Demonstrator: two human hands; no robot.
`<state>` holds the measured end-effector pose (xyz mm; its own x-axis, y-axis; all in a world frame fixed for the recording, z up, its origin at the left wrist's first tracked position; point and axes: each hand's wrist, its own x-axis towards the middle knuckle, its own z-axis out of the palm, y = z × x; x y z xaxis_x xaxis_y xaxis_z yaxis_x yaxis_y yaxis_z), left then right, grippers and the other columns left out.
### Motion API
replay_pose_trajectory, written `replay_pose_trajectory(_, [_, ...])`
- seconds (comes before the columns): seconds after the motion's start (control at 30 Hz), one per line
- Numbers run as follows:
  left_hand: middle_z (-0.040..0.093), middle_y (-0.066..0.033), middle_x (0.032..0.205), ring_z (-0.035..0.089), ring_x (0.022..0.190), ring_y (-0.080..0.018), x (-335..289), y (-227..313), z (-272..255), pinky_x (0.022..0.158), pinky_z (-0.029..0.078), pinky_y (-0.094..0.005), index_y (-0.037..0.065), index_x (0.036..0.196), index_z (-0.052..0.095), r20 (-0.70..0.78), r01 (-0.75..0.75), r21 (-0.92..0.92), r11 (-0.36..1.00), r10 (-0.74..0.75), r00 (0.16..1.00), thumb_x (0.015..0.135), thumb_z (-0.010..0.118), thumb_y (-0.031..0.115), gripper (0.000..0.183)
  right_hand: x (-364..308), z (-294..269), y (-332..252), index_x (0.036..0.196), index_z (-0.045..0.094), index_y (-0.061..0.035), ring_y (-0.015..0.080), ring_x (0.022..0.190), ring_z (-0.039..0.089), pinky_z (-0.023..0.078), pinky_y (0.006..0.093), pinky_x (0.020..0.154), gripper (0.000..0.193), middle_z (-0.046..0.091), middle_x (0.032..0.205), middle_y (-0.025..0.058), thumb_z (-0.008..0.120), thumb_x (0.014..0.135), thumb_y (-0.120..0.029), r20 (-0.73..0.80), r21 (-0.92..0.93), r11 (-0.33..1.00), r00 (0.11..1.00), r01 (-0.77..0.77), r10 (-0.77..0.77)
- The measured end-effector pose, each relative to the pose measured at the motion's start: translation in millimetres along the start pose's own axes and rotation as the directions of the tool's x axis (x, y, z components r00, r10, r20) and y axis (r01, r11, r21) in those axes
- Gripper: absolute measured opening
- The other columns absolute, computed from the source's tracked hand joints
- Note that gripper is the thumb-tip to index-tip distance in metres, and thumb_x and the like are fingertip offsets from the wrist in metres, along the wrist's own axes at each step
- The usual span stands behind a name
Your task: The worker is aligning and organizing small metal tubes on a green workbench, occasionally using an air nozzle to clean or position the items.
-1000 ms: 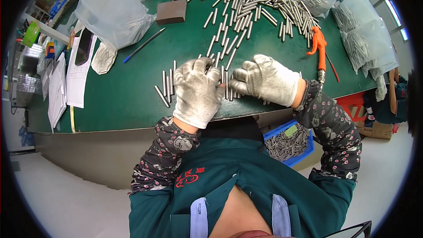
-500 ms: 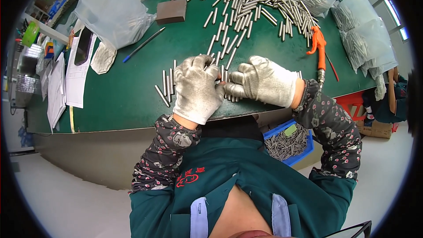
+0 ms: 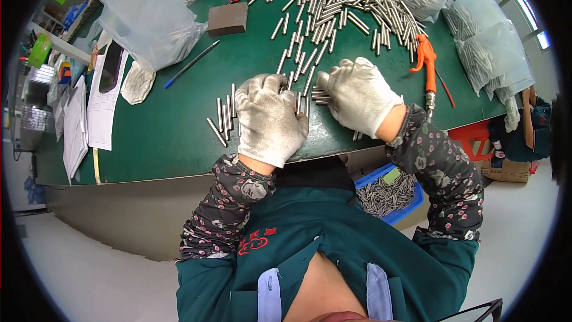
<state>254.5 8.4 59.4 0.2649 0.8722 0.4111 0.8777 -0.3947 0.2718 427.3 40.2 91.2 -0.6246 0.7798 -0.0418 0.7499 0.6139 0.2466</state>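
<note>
White gloves cover both hands. My left hand (image 3: 269,120) is closed low over the green table, its fingers curled and its thumb against a few short metal pins (image 3: 302,104). Its palm hides whatever else lies beneath. Farther right, my right hand (image 3: 361,96) is closed round a small bundle of metal pins (image 3: 320,96), whose ends jut sideways toward the left hand. A few loose pins (image 3: 219,114) lie left of the left hand. Beyond both hands, a large spread of pins (image 3: 333,12) covers the back of the table.
An orange air gun (image 3: 426,59) and a thin red stick lie at right, near bagged pins (image 3: 488,53). At left are a brown block (image 3: 227,19), a pen (image 3: 190,64), a plastic bag (image 3: 152,24), a phone and papers. A blue bin (image 3: 390,194) of pins sits below the table edge.
My right hand has moved right and slightly away from me, apart from the left hand, with pins now showing crosswise in its grip. My left hand stays nearly in place.
</note>
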Motion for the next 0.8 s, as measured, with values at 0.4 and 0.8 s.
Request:
replay_pose_trajectory(0.4, [0.060, -0.0101, 0.107, 0.051, 0.109, -0.0314, 0, 5, 4, 0.095, 0.036, -0.0466, 0.007, 0.060, 0.063, -0.004, -0.028, 0.001, 1.000, 0.028, 1.000, 0.059, 0.071, 0.020, 0.016, -13, 6, -11, 0.107, 0.059, -0.0112, 0.0355, 0.074, 0.065, 0.049, 0.0471, 0.066, 0.030, 0.065, 0.073, 0.0150, 0.058, 0.080, -0.022, 0.022, 0.537, 0.832, 0.989, -0.138, 0.149])
replay_pose_trajectory(0.8, [0.058, -0.0079, 0.108, 0.052, 0.107, -0.0300, -2, 19, 0, 0.093, 0.037, -0.0453, 0.007, 0.066, 0.059, -0.012, -0.217, -0.118, 0.969, 0.217, 0.976, 0.055, 0.071, 0.013, 0.017, -50, -6, 33, 0.092, 0.062, -0.0098, 0.0309, 0.072, 0.061, 0.048, 0.0416, 0.063, 0.016, 0.060, 0.070, 0.0104, 0.059, 0.076, -0.010, -0.400, 0.496, 0.868, 0.896, 0.034, 0.194])
